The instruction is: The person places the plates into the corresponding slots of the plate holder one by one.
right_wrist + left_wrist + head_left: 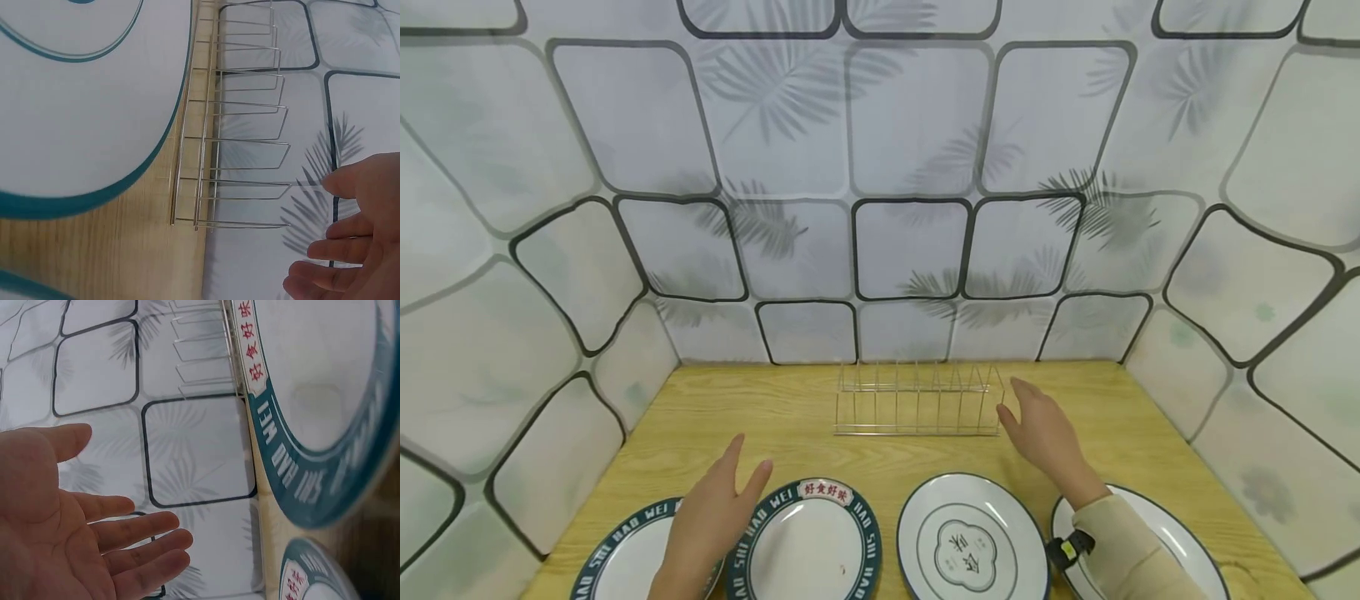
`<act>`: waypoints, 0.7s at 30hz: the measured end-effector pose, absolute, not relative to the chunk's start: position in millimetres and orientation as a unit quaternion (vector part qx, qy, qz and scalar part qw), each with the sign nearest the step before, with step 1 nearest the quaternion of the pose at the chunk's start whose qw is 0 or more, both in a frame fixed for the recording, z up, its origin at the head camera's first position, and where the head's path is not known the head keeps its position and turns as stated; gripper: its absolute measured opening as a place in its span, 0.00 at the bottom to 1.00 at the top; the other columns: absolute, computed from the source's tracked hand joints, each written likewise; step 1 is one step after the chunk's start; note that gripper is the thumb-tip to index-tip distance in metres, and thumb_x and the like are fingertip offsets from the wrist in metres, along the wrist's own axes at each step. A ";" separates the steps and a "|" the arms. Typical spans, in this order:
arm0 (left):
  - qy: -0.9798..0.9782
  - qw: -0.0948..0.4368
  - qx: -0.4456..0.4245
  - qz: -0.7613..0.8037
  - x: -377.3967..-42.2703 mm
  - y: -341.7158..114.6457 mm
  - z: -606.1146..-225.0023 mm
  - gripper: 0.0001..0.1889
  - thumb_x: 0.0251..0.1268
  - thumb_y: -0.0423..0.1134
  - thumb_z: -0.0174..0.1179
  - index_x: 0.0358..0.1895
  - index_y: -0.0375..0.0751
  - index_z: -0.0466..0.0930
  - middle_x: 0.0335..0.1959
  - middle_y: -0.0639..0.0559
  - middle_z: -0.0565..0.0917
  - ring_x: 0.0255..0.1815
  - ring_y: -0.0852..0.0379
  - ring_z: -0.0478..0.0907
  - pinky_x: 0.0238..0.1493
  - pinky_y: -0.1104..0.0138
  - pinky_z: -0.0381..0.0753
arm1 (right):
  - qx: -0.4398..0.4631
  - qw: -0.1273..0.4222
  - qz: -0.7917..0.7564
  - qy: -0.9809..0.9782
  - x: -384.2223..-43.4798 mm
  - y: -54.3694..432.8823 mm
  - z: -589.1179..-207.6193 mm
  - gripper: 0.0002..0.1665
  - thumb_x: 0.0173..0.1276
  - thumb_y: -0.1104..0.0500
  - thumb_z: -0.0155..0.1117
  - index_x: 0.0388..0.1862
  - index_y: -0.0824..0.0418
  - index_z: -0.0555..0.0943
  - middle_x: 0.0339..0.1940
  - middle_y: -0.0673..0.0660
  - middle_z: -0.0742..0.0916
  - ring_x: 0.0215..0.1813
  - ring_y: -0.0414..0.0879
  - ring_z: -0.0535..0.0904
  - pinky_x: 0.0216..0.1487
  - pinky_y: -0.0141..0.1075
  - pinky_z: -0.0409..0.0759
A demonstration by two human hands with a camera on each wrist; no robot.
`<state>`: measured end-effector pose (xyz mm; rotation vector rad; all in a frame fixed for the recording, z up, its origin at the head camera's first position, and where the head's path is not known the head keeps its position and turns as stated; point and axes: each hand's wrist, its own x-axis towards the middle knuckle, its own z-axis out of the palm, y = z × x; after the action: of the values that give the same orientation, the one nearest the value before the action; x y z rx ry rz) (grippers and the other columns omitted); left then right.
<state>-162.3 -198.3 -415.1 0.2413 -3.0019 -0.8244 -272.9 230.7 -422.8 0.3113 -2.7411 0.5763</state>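
My left hand (711, 512) hovers with fingers extended above a green-rimmed plate (606, 554) on the left, covering part of it. Beside it lies a second green-rimmed plate (868, 542) with red characters on its rim. Both hands are empty. At the right end of a wire dish rack (917, 433) is my right hand (1043, 433), thumb and fingers apart; the right wrist view shows its fingers (340, 250) loosely bent, away from the wires. A white plate (925, 508) with a flower-shaped emblem lies right of centre. My right forearm crosses over another white plate (1180, 542).
The yellow wood-grain table (737, 400) carries the plates in a row along its near side and the rack at the back. Patterned cloth walls (910, 250) enclose it behind and on both sides. A black strap (1067, 548) sits around my right wrist.
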 end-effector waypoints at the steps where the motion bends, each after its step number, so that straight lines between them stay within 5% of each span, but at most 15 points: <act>1: -0.961 0.010 0.081 -0.264 -161.4 -201.1 -415.1 0.52 0.66 0.76 0.33 0.77 0.33 0.49 0.71 0.27 0.62 0.68 0.26 0.61 0.62 0.33 0.64 | 0.107 0.160 0.203 -0.960 -273.5 231.1 -422.8 0.33 0.74 0.56 0.59 0.69 0.77 0.65 0.65 0.76 0.73 0.63 0.72 0.70 0.63 0.63 0.69; 7: -0.960 0.002 0.101 -0.260 -156.3 -218.2 -416.5 0.48 0.71 0.70 0.39 0.77 0.31 0.47 0.70 0.25 0.61 0.66 0.25 0.62 0.60 0.33 0.65 | 0.098 0.154 0.204 -0.962 -275.9 233.1 -423.9 0.32 0.74 0.56 0.58 0.68 0.77 0.67 0.64 0.76 0.74 0.62 0.72 0.71 0.62 0.63 0.70; 13: -0.960 -0.009 0.096 -0.261 -151.2 -237.6 -419.5 0.50 0.70 0.71 0.39 0.76 0.27 0.49 0.69 0.23 0.63 0.54 0.30 0.76 0.54 0.35 0.73 | 0.094 0.148 0.207 -0.962 -279.3 234.9 -426.7 0.30 0.74 0.57 0.58 0.66 0.76 0.69 0.63 0.75 0.76 0.61 0.71 0.73 0.59 0.63 0.72; 21: -0.958 -0.036 0.127 -0.254 -148.0 -262.4 -427.2 0.51 0.71 0.71 0.38 0.74 0.22 0.48 0.69 0.20 0.59 0.65 0.22 0.61 0.60 0.33 0.66 | 0.087 0.151 0.224 -0.959 -289.3 236.9 -430.6 0.26 0.74 0.58 0.58 0.63 0.76 0.74 0.55 0.73 0.82 0.50 0.67 0.82 0.47 0.60 0.81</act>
<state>-148.0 -262.4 -427.2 0.4088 -3.0804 -0.8161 -289.3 236.9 -430.6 0.2498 -2.7538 0.6425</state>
